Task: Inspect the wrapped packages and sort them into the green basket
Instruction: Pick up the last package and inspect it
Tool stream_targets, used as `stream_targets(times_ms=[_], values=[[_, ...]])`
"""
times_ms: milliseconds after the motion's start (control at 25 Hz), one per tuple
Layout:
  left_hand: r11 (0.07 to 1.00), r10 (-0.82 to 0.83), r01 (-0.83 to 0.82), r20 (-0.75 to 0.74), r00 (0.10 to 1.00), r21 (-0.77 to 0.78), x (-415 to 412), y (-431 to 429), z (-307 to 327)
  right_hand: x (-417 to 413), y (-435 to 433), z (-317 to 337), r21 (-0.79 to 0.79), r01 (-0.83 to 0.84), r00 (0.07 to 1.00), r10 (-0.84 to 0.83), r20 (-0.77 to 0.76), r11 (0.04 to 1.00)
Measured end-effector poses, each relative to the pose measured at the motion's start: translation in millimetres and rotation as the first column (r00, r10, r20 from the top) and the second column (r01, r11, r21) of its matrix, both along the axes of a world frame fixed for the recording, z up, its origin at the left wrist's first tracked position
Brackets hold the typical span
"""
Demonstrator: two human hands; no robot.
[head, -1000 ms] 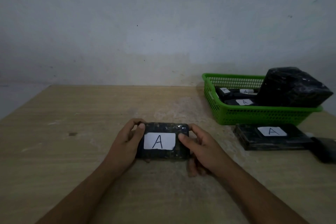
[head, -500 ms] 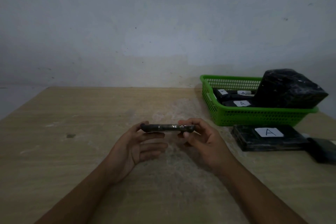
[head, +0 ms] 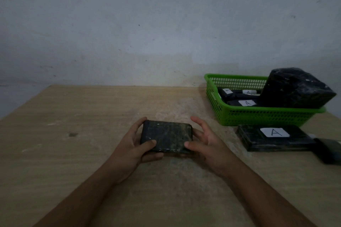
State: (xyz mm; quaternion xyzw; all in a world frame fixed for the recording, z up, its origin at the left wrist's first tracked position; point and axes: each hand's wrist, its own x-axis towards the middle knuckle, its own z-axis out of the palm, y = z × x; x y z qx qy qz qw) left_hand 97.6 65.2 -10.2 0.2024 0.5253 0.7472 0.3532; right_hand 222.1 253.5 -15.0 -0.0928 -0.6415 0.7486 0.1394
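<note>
A small black wrapped package (head: 167, 135) is held above the table's middle, its plain unlabelled face towards me. My left hand (head: 133, 146) grips its left end, thumb on top and fingers underneath. My right hand (head: 204, 142) holds the right end with the thumb at the lower corner, its fingers spread loosely behind. The green basket (head: 258, 116) stands at the right and holds several labelled black packages (head: 243, 102) plus a large black wrapped bundle (head: 297, 88) leaning over its rim.
A flat black package with a white "A" label (head: 275, 137) lies in front of the basket. A dark object (head: 330, 150) sits at the right edge. The wooden table (head: 73, 153) ends at a pale wall behind.
The package was label-up, then edge-on, and now shows its plain back: both hands have flipped it over.
</note>
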Motion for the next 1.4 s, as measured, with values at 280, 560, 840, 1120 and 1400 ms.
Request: stream_targets(times_ms=[280,560,840,1120,1400], values=[[1.0,-0.006,0.004,-0.131,0.991,-0.015,3.2,1.0,-3.9,-0.2,-5.3,-3.9,0.177,-0.017,0.997,0.005,0.072,0.984],[1.0,0.006,-0.01,-0.154,0.988,-0.027,5.8,1.9,-2.4,0.4,-11.7,-0.8,0.266,-0.001,0.998,-0.015,0.058,0.964],[0.998,-0.038,0.025,-0.224,0.974,-0.061,7.4,0.7,-2.2,-4.4,-17.5,9.4,0.172,0.199,0.974,-0.214,0.076,0.965],[0.991,0.07,-0.083,-0.115,0.991,-0.108,6.1,5.3,-3.4,-6.9,-19.1,3.2,0.232,0.219,0.968,-0.242,0.074,0.948],[0.997,0.024,-0.039,-0.226,0.974,-0.065,7.3,3.5,-2.5,-5.2,-26.7,5.5,0.429,0.304,0.945,-0.328,-0.02,0.85]])
